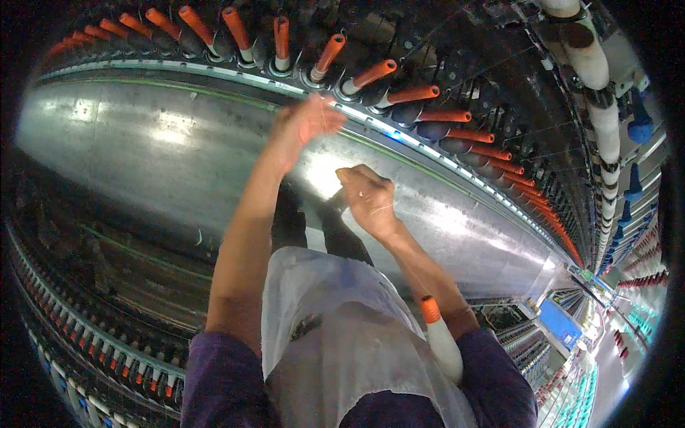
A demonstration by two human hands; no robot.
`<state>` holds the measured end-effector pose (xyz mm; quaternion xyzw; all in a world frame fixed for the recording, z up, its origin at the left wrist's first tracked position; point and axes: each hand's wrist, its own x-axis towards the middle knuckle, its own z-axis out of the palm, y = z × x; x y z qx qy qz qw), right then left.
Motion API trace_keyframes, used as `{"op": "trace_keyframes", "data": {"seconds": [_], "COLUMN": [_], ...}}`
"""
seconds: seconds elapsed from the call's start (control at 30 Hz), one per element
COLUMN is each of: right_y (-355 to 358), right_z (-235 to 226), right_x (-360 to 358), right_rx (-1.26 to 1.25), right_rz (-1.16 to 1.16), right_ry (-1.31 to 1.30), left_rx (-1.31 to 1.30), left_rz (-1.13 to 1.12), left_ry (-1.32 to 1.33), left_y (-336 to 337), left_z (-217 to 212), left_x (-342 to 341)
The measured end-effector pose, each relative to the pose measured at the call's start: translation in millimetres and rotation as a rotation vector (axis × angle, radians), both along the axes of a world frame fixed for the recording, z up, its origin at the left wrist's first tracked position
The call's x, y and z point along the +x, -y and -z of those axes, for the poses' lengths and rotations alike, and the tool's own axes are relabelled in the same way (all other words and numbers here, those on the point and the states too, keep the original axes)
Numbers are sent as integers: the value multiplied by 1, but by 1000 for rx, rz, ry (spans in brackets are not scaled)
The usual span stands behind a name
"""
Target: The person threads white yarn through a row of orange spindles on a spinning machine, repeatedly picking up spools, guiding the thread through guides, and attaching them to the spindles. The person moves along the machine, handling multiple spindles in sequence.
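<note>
My left hand (305, 127) is raised at the near side of a row of orange bobbin tubes (330, 57). Motion smears its fingers, so their grip cannot be told. Lower and to the right, my right hand (368, 200) is closed, thumb and fingertips together, over the metal panel. Whatever it pinches is hidden. A fine pale thread (385, 207) crosses that hand near the wrist. Between my right arm and the whitish apron (342, 307) lies a bobbin (444, 349) with white yarn and an orange top. Thread rises from its tip toward the right hand.
The spindle rail (457, 160) curves along the far side, with white yarn at the base of several tubes. A shiny metal panel (171, 135) lies below it. Another row of spindles (107, 349) runs at lower left. Large white rolls (589, 64) hang at upper right.
</note>
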<state>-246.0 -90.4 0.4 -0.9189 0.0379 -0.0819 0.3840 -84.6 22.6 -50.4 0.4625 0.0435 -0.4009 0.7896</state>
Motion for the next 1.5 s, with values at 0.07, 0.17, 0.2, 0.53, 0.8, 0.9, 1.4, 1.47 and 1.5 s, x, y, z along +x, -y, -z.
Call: {"op": "trace_keyframes", "data": {"seconds": [0.07,0.17,0.2,0.53,0.8,0.9,1.4,1.47,1.5], "right_y": [10,44,50,42,79,88,44,34,31], "right_z": [18,47,58,94,103,121,-77,-112,-124], "right_x": [-17,-54,-69,-152,-198,-234,-59,-52,-49], "right_rx": [220,866,812,-184,108,-108,700,862,875], "right_rz": [185,263,174,-98,138,61,69,-7,-40], "right_ry": [-173,-750,-821,-822,-982,-618,-91,-136,-160], "left_rx": [-127,304,377,463,554,860,-458,-323,-254], "left_rz": [168,-19,-157,-424,-166,-227,3,-24,-51], "left_ry": [85,230,380,1069,984,1151,7,43,23], "left_y": [-12,-22,-19,53,66,63,12,15,18], "left_z": [-18,-35,-38,-75,-44,-96,-208,-207,-206], "left_x": [-13,-11,-8,23,47,41,-57,-70,-76]}}
